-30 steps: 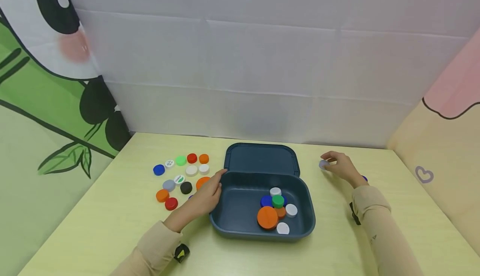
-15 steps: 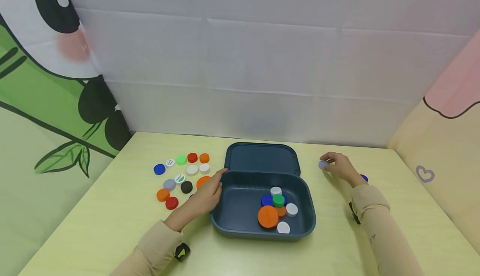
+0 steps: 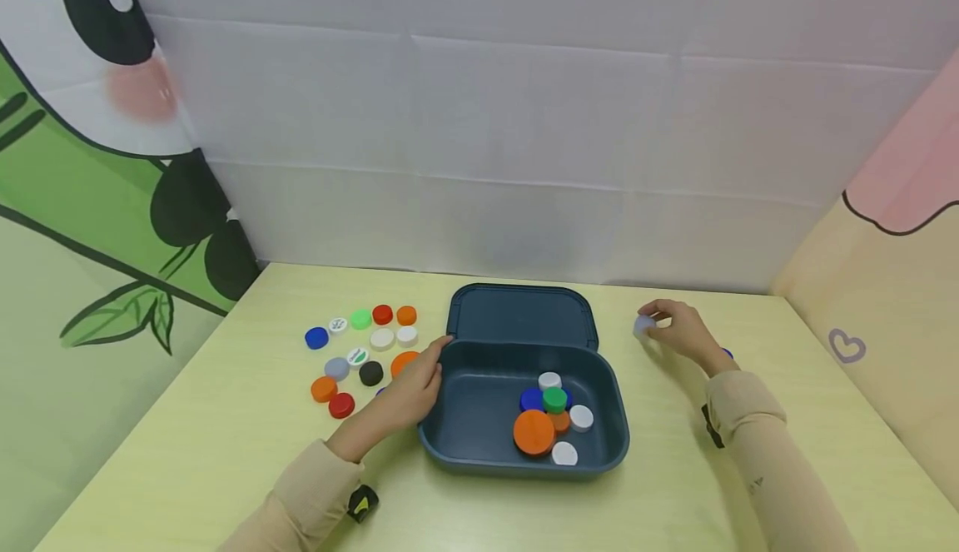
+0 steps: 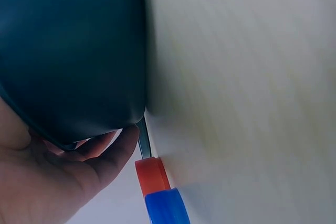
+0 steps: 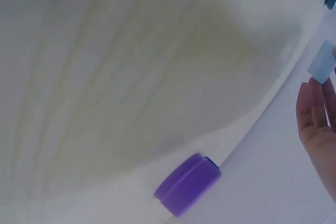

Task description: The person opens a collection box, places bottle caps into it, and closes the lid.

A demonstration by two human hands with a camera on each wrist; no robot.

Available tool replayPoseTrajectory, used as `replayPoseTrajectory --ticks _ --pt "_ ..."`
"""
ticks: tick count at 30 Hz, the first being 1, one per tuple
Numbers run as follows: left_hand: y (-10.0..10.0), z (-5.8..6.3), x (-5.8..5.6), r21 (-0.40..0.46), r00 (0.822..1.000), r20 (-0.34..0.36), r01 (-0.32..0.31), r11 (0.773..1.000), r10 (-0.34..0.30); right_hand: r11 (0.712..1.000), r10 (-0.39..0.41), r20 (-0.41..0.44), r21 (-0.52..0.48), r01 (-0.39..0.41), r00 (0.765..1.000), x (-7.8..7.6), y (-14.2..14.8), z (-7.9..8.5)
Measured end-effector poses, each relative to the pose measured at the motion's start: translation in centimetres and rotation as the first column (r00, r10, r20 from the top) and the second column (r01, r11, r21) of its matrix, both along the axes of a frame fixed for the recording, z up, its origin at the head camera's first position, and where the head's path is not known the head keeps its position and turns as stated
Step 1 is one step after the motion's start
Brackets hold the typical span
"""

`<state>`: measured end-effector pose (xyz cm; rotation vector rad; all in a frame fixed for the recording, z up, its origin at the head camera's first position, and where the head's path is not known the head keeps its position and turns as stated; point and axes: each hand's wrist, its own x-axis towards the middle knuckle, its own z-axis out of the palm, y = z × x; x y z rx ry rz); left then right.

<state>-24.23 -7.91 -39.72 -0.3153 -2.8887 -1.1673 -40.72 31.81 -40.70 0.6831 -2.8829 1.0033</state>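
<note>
A box [image 3: 472, 415] sits on a table [image 3: 187, 460], its lid [image 3: 520, 316] lying just behind it, a backdrop [image 3: 524, 119] farther behind. Inside, a group of caps [image 3: 534, 433] fills part of the box's right half. Scattered caps [image 3: 370, 373] lie left of the box; a left hand [image 3: 408, 390] grips its left rim. Right of the box, toward the back, a right hand [image 3: 683, 335] pinches a single cap [image 3: 643, 325]; farther right sits what seems another cap [image 3: 728, 353], mostly hidden.

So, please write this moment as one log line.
left hand: grips dark-blue rectangular plastic box | right hand: pinches pale-blue round plastic cap | inside box: mixed-colour round plastic caps
</note>
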Motion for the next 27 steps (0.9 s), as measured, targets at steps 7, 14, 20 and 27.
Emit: replayPoseTrajectory --ticks 7,14,20,27 --pt "0.1 0.0 0.0 -0.019 0.999 -0.039 0.014 1.0 -0.014 0.999 0.035 -0.044 -0.019 -0.036 0.998 0.7 -0.7 0.9" --pt "0.1 0.0 0.0 -0.028 0.999 -0.043 0.012 1.0 -0.014 0.995 0.082 -0.059 -0.047 -0.085 0.995 2.1 -2.0 2.1" --pt "0.1 -0.1 0.0 -0.025 1.0 -0.03 0.005 1.0 -0.006 0.984 0.164 -0.121 -0.055 -0.171 0.979 3.7 -3.5 2.9" --pt "0.1 -0.1 0.0 -0.016 1.0 -0.028 0.004 1.0 -0.005 0.963 0.255 -0.16 -0.043 -0.265 0.954 6.2 -5.6 4.0"
